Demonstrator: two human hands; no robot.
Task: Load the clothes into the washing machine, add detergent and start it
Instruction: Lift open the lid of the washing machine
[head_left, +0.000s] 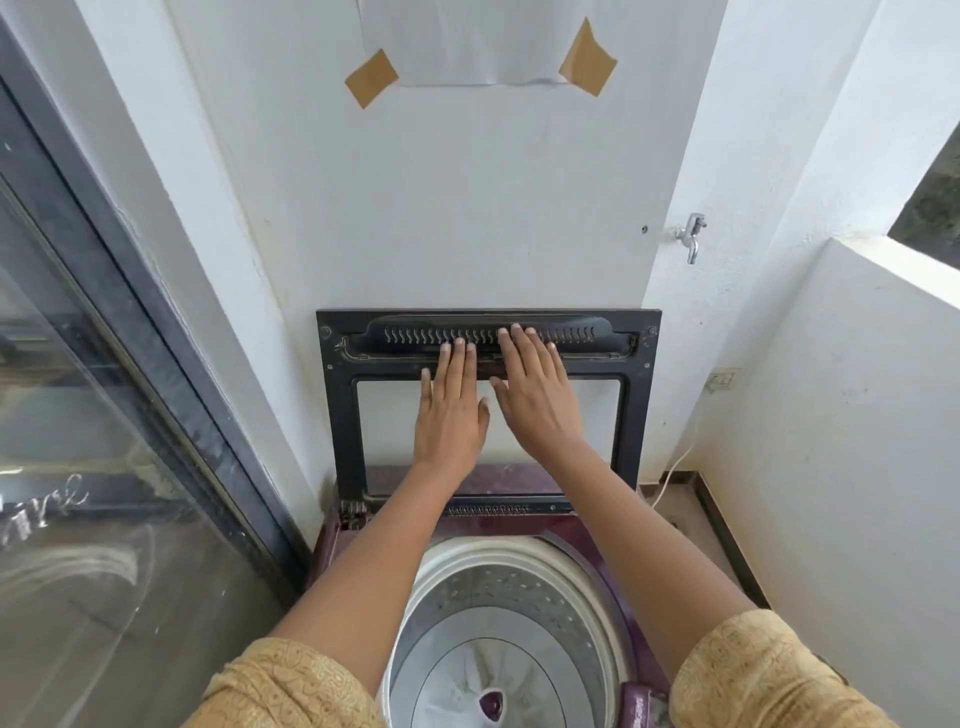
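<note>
— Against the raised lid (337, 415), both hands lay flat: the left hand (451, 415) and the right hand (537, 400) had straight fingers pressed on its upper frame, gripping nothing.

— So what could have gone wrong?

— Nothing showed any latch holding that lid. It stood upright, close against the wall (467, 208), on hinges at the back of the washing machine (332, 540). If the palms had let go early, I'd have judged it could drop back over the opening, arms underneath.

— And the clothes?

— None in sight, nor any detergent. The drum (498, 597) sat open below the forearms, and only its bare metal and the agitator at the bottom showed. Loading hadn't begun, by my reading.

— The room?

— A narrow white alcove. A glass door (104, 415) ran down the left; a tap (691, 236) stuck out on the right, with a socket (723, 379) lower down and a white cable (675, 467) trailing to the floor. A taped paper sheet (467, 41) hung above.
</note>
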